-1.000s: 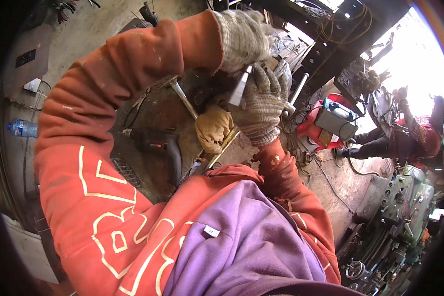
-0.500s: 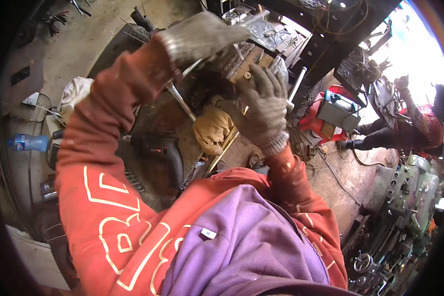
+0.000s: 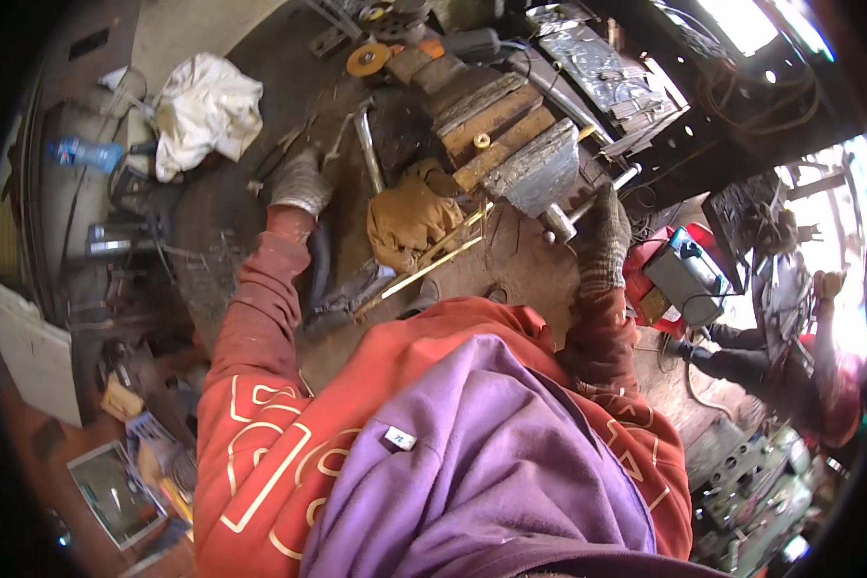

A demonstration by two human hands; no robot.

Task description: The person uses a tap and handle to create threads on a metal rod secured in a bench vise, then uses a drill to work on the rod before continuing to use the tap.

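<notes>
My left hand (image 3: pixel 302 185), in a grey work glove, is closed over the body of a dark power drill on the bench. Its curved dark handle (image 3: pixel 320 265) shows below my wrist, and my fingers are partly hidden. My right hand (image 3: pixel 607 229), also gloved, is at the sliding bar handle (image 3: pixel 618 183) of a bench vise (image 3: pixel 535 173), with its fingers closed around the bar. Wooden blocks (image 3: pixel 501 130) stand by the vise jaws, with a small brass ring (image 3: pixel 481 142) on them. A brown cloth (image 3: pixel 409 217) lies between my hands beside thin brass-coloured rods (image 3: pixel 424 265).
A shiny metal bar (image 3: pixel 368 149) lies beside the cloth. An angle grinder (image 3: pixel 467 45) and an orange disc (image 3: pixel 367 60) are farther back. A white cloth (image 3: pixel 207 106) and a bottle (image 3: pixel 87 154) are at left. Another person (image 3: pixel 790 376) is at right, near a grey box (image 3: pixel 684 279).
Both hands were raised and blurred over the bench. My left hand has come down onto the drill, and my right has moved right and down to the vise handle. The view has shifted.
</notes>
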